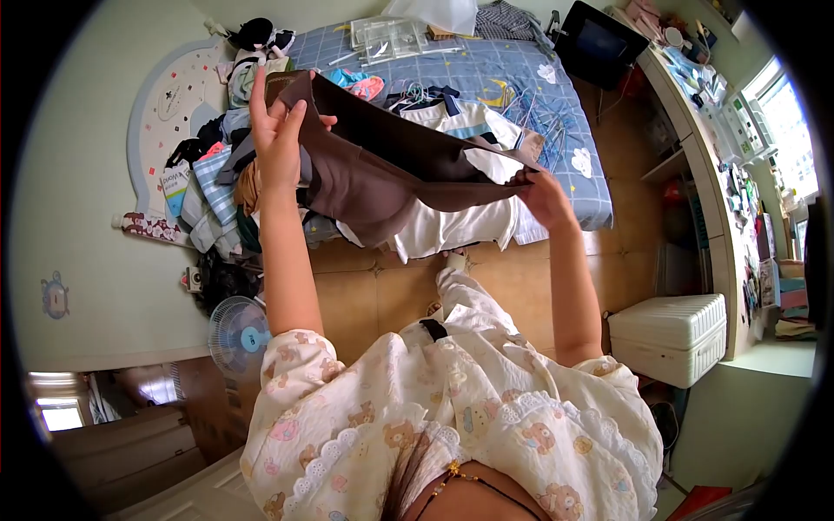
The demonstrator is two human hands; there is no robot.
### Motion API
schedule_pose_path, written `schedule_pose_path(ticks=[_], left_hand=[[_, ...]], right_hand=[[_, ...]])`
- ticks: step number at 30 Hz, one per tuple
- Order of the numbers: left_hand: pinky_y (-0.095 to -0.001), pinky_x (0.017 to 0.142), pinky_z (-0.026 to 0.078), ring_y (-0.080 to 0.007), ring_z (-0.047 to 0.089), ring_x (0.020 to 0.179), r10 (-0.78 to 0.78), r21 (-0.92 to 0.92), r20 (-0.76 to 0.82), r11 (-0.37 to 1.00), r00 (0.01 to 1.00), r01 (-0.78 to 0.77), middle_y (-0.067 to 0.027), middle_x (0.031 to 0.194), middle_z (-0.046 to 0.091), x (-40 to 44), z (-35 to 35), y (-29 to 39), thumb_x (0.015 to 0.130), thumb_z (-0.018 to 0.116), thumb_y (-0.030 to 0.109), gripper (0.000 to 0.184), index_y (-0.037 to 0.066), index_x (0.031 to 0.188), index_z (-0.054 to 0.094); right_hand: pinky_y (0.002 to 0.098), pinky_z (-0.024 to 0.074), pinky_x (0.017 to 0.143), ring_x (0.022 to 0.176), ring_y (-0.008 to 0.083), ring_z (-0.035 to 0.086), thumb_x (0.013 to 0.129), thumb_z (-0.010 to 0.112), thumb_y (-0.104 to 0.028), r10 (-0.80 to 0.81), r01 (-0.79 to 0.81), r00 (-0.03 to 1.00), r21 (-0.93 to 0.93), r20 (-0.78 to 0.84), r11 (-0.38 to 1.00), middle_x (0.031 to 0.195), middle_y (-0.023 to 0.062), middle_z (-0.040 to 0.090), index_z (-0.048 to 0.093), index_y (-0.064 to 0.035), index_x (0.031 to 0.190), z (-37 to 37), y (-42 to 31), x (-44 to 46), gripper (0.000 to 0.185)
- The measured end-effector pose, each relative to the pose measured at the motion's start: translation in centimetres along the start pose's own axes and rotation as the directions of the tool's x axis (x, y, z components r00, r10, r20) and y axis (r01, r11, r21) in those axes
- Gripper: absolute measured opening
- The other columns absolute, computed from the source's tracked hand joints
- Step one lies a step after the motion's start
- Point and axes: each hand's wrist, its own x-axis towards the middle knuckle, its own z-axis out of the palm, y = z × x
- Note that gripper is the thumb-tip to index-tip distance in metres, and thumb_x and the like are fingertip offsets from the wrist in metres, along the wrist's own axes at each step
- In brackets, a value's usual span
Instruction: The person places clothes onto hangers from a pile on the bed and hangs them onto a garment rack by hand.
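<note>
A dark brown bra (356,178) is stretched between my two hands in front of me, above the edge of the bed. My left hand (280,143) grips its left end, thumb in front and some fingers pointing up. At the other end, my right hand (547,201) is closed on the band, its fingertips partly hidden in the fabric. One moulded cup hangs low near the middle, and the dark inner side faces up. Beneath the bra, a white garment (456,227) hangs over the bed's near edge, with a white and blue shirt (465,117) behind it.
Heaped clothes (204,195) cover the bed's left side by the headboard (161,113). Blue hangers (543,117) and clear plastic panels (391,39) lie on the blue bedspread (504,56). A fan (239,337) stands at left, a white suitcase (669,339) at right.
</note>
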Motion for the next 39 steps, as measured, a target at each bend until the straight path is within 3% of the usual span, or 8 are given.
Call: schedule_pose_path(ticks=[5,9,14,18,25,29,34,39], left_hand=[[-0.0310,0.064,0.055,-0.0201,0.067,0.072,-0.076,0.023,-0.025,0.997,0.997,0.077,-0.0186,0.121,0.061,-0.8,-0.4,0.0,0.093,0.050,0.001,0.062,0.010,0.147,0.022],[-0.0282,0.063,0.054,-0.0169,0.065,0.068,-0.198,0.076,0.045,0.978,0.979,0.194,-0.0189,0.115,0.064,-0.9,-0.5,-0.9,0.093,0.050,0.001,0.058,0.009,0.146,0.028],[-0.0233,0.061,0.052,-0.0115,0.062,0.063,-0.366,0.132,0.116,0.927,0.923,0.351,-0.0145,0.104,0.069,-0.5,0.0,-3.7,0.092,0.053,0.004,0.050,0.007,0.140,0.039],[-0.0229,0.060,0.050,-0.0109,0.062,0.064,-0.533,0.189,0.124,0.841,0.837,0.507,-0.0123,0.092,0.070,0.1,0.4,-8.3,0.093,0.055,0.008,0.044,0.005,0.135,0.044],[-0.0272,0.080,0.049,-0.0150,0.064,0.086,-0.640,0.161,0.133,0.767,0.757,0.621,-0.0135,0.102,0.068,3.7,2.9,-21.1,0.090,0.056,0.000,0.052,0.003,0.138,0.038],[-0.0278,0.086,0.049,-0.0175,0.064,0.091,-0.714,0.168,0.090,0.698,0.694,0.697,-0.0160,0.111,0.064,6.6,6.0,-28.6,0.085,0.055,-0.010,0.067,0.007,0.144,0.030],[-0.0268,0.082,0.050,-0.0162,0.063,0.092,-0.781,0.221,0.044,0.616,0.623,0.756,-0.0150,0.107,0.064,8.7,8.7,-36.7,0.082,0.055,-0.013,0.065,0.005,0.141,0.034],[-0.0299,0.087,0.050,-0.0171,0.063,0.091,-0.880,0.182,-0.061,0.454,0.471,0.872,-0.0139,0.103,0.065,7.6,9.1,-40.9,0.085,0.055,-0.011,0.059,0.002,0.139,0.036]], right_hand=[[0.0397,0.0461,0.087,0.078,0.0171,0.051,0.092,0.058,-0.020,-0.139,0.102,0.928,0.123,0.345,0.987,0.076,0.0021,0.050,0.056,-0.0028,0.092,5.1,-5.0,-1.1,0.017],[0.0347,0.0493,0.077,0.070,0.0156,0.050,0.093,0.058,-0.019,-0.028,-0.016,0.925,0.110,0.379,0.994,0.072,0.0015,0.050,0.058,-0.0049,0.091,6.0,-6.0,-0.7,0.015],[0.0329,0.0535,0.075,0.090,0.0223,0.065,0.090,0.062,-0.009,-0.104,0.103,0.990,0.015,0.092,0.995,0.094,0.0117,0.067,0.058,-0.0073,0.087,5.5,-6.0,0.8,0.005],[0.0314,0.0532,0.075,0.083,0.0214,0.066,0.090,0.061,-0.005,-0.097,0.095,0.995,-0.059,-0.030,0.994,0.088,0.0122,0.069,0.057,-0.0074,0.082,1.7,-4.5,3.9,0.008],[0.0208,0.0425,0.058,0.070,0.0073,0.059,0.089,0.064,-0.010,-0.015,0.026,0.915,0.021,-0.404,0.999,0.082,-0.0028,0.065,0.065,-0.0076,0.099,-9.2,-1.0,11.4,0.010],[0.0293,0.0504,0.079,0.089,0.0141,0.064,0.090,0.062,-0.007,0.039,-0.008,0.852,0.062,-0.521,0.998,0.099,0.0033,0.068,0.064,-0.0081,0.106,-17.2,0.1,16.1,0.017],[0.0311,0.0501,0.084,0.098,0.0155,0.062,0.090,0.061,-0.009,0.132,-0.223,0.850,-0.121,-0.509,0.967,0.106,0.0052,0.066,0.061,-0.0048,0.118,-23.9,0.1,20.8,0.028],[0.0267,0.0496,0.074,0.090,0.0111,0.063,0.087,0.062,-0.010,0.056,-0.506,0.589,-0.314,-0.806,0.803,0.102,0.0043,0.068,0.066,-0.0040,0.109,-36.5,4.6,22.2,0.023]])
